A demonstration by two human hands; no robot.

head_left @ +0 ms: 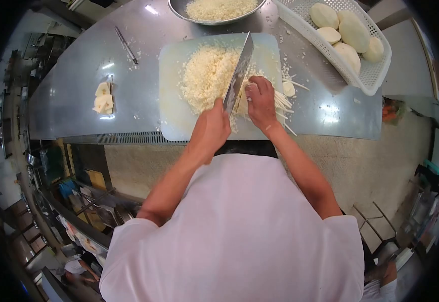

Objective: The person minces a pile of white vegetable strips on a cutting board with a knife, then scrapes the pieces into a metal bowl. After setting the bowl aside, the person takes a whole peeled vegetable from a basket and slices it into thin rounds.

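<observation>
In the head view, my left hand [210,128] is wrapped round the handle of a large cleaver [238,73], its blade upright over the pale cutting board [171,95]. Left of the blade lies a heap of finely chopped white vegetable [207,73]. My right hand [261,103] presses with curled fingers on a bundle of thin white vegetable sticks [283,103] just right of the blade. Some stick ends poke out past the board's right edge. A small pale slice [289,89] lies beside them.
A metal bowl [219,21] of chopped pieces stands behind the board. At the back right, a white plastic basket [380,78] holds several peeled vegetables. A thin peeler-like tool [126,45] and some offcuts [104,99] lie on the metal table [73,90].
</observation>
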